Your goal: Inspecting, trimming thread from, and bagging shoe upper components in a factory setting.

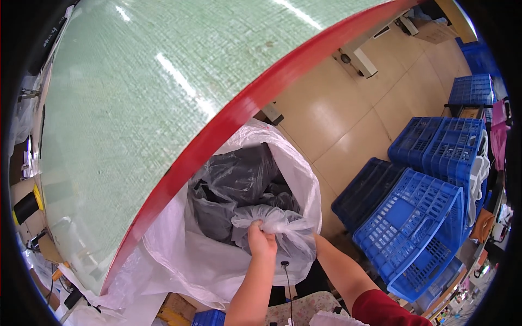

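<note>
A big white woven sack (307,179) stands wide-mouthed below the table's edge, with dark goods in clear plastic bags (239,174) inside it. Over its near side I have a clear plastic bag (293,225), its top gathered and twisted. My left hand (262,239) is closed on the gathered plastic, thumb on top. My right forearm (345,269) reaches in from the lower right, and the hand at its end is behind the clear bag, its fingers hidden. What the clear bag holds looks greyish and cannot be made out.
A green-topped table (163,108) with a red edge (217,127) overhangs the sack from the left. Blue plastic crates (413,217) are stacked on the right, one tipped toward me. Tiled floor (348,119) lies between. A thin dark cable (288,282) hangs in front of me.
</note>
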### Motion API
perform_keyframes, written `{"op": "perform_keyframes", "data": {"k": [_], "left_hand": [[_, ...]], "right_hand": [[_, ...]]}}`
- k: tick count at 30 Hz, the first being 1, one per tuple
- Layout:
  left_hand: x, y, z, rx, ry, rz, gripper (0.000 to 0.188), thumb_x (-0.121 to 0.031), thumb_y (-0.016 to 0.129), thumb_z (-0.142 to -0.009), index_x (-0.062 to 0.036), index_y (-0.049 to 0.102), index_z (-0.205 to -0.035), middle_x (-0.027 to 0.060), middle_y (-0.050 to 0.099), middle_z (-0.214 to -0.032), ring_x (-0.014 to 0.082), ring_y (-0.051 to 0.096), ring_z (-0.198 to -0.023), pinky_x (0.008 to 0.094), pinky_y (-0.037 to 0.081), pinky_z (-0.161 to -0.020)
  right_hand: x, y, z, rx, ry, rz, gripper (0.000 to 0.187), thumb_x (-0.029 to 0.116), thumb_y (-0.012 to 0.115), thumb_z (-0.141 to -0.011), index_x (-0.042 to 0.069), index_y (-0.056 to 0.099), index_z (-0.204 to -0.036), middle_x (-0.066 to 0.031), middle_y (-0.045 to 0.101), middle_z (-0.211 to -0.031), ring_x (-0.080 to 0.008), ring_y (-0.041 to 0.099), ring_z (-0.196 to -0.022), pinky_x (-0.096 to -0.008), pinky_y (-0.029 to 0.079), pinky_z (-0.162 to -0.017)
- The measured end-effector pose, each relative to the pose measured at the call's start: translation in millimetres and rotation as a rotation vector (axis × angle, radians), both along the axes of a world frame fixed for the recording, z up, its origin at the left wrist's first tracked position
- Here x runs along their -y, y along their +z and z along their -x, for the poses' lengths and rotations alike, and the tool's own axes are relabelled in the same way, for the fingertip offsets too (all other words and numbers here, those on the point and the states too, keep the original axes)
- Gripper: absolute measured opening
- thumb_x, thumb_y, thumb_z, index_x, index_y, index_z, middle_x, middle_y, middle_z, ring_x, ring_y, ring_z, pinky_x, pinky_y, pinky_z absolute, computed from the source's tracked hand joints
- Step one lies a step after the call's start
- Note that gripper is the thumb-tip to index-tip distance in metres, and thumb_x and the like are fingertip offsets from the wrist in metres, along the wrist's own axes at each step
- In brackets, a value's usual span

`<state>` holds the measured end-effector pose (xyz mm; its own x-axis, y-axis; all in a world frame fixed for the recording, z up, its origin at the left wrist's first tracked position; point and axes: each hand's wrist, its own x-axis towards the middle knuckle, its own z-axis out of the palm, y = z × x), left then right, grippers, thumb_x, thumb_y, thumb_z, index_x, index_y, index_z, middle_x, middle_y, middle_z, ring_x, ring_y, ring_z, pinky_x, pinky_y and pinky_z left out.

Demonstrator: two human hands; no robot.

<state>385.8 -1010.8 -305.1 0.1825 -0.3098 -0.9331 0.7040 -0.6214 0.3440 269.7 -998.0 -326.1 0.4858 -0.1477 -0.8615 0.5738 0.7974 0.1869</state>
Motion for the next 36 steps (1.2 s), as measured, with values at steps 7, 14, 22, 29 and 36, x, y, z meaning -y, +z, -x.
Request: {"op": "perform_keyframes", "data": {"k": [7, 14, 22, 29, 36], "left_hand": [[-35, 36, -6, -0.298, -0.162, -0.222, 0.019, -0.008, 0.050, -0.078, -0.0020, 0.050, -0.096, 0.0099, 0.055, -0.095, 0.0237, 0.057, -0.091, 0.0366, 0.048, -0.084], [17, 1, 1, -0.519, -0.946, -0.368, 0.018, -0.026, 0.059, -0.073, -0.0086, 0.062, -0.077, 0.0033, 0.061, -0.074, 0.0150, 0.057, -0.060, 0.0310, 0.049, -0.058], [86, -88, -49, 0.435, -2.155, 0.266, 0.036, -0.030, 0.053, -0.079, -0.0020, 0.061, -0.100, 0.0183, 0.064, -0.093, 0.0320, 0.061, -0.086, 0.0399, 0.047, -0.075], [43, -13, -53, 0.887, -1.723, 0.863, 0.025, -0.016, 0.054, -0.083, -0.0021, 0.060, -0.103, 0.0185, 0.057, -0.114, 0.0343, 0.056, -0.101, 0.0386, 0.044, -0.086], [96, -55, -181, 1.449, -1.365, 0.691, 0.034, 0.004, 0.044, -0.077, -0.0017, 0.058, -0.107, 0.0182, 0.061, -0.104, 0.0312, 0.055, -0.102, 0.0367, 0.040, -0.089]], "right_hand": [[-87, 57, -22, -0.145, -0.291, 0.097, 0.063, 0.049, 0.052, -0.087, 0.005, 0.042, -0.130, -0.0085, 0.051, -0.124, -0.0204, 0.053, -0.107, -0.0347, 0.044, -0.089], [-140, 93, -25, -0.419, -0.361, -0.184, 0.061, 0.047, 0.052, -0.087, 0.007, 0.035, -0.130, -0.0072, 0.046, -0.124, -0.0234, 0.047, -0.113, -0.0422, 0.045, -0.088], [-96, -44, -107, -0.801, 0.190, -0.156, 0.065, 0.039, 0.073, -0.071, 0.003, 0.046, -0.117, -0.0173, 0.038, -0.124, -0.0264, 0.045, -0.109, -0.0371, 0.044, -0.086], [-153, -78, -96, -0.994, 0.074, -0.067, 0.053, 0.030, 0.073, -0.067, -0.002, 0.054, -0.104, -0.0189, 0.051, -0.107, -0.0265, 0.048, -0.102, -0.0355, 0.041, -0.085], [6, 52, -112, -1.394, 0.302, 1.040, 0.034, 0.010, 0.064, -0.072, 0.002, 0.054, -0.104, -0.0165, 0.049, -0.111, -0.0307, 0.049, -0.099, -0.0378, 0.041, -0.083]]}}
